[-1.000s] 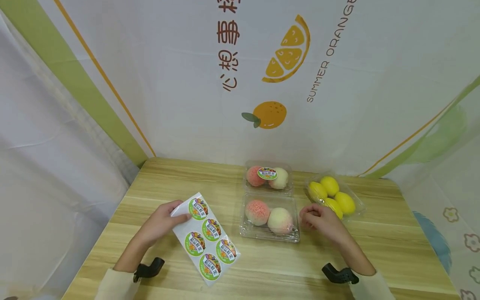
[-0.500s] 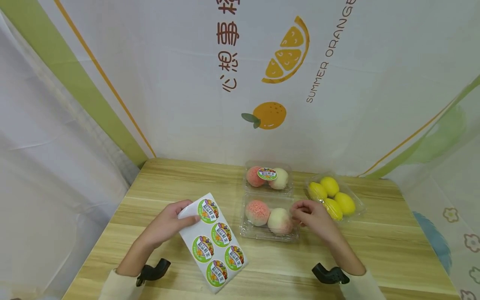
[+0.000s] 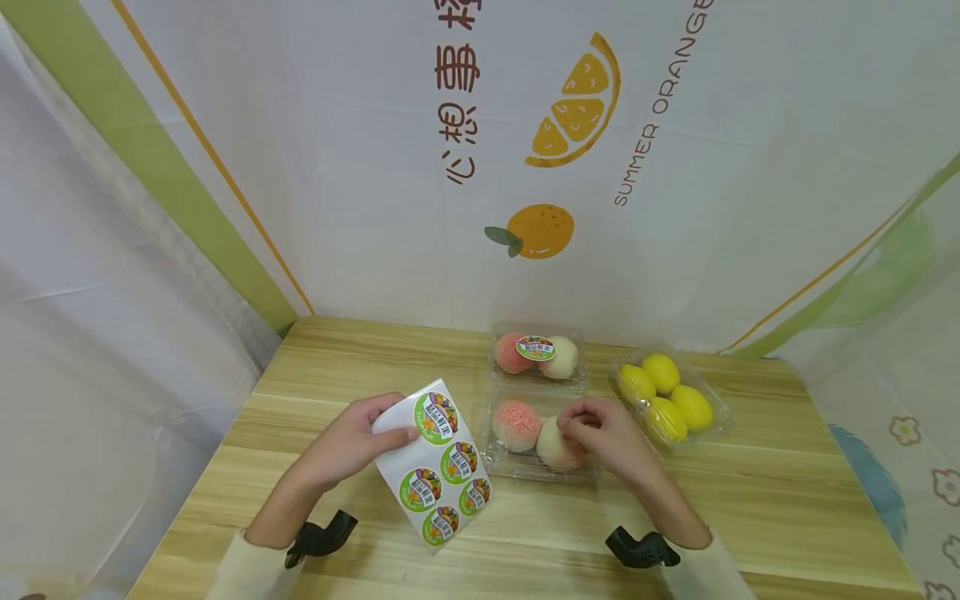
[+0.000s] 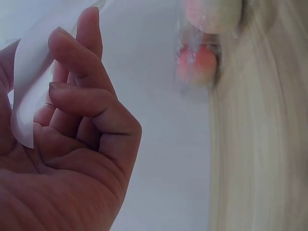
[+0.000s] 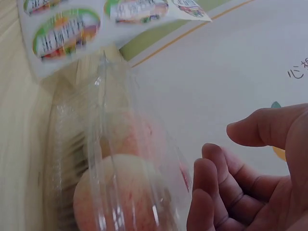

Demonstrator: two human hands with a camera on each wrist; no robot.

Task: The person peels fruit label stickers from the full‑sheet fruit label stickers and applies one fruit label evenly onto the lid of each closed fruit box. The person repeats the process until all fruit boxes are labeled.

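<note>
- Where the left hand (image 3: 352,442) pinches the far corner of the sticker sheet (image 3: 435,462), lifted off the surface (image 3: 750,500) and tilted, five round green labels facing up; label print too small to read.
- Left grip closed on that sheet: thumb on top, fingers curled under, seen in the left wrist view as a white paper edge (image 4: 29,91) running between thumb and fingertips (image 4: 72,41); printed side hidden there.
- Right hand (image 3: 603,437) over the near clear box (image 3: 517,467), right of the sheet, fingers loosely curled and holding nothing; contact with the lid not possible to tell.
- Two peaches in that box, pink one (image 3: 515,425) plain, paler one (image 3: 558,454) partly covered by the hand.
- Right wrist view: blurred box lid (image 5: 139,159) with a peach (image 5: 115,197) behind it, sheet corner (image 5: 67,33) cut off at the top edge, fingertips (image 5: 207,173) apart from the plastic there.
- Far box (image 3: 537,358) just behind the near one, already bearing one label (image 3: 536,347) on its lid.
- Lemon box (image 3: 671,400) to the right, four yellow fruits, unlabelled.
- Black wrist mounts (image 3: 321,537) partly cut off near the bottom.
</note>
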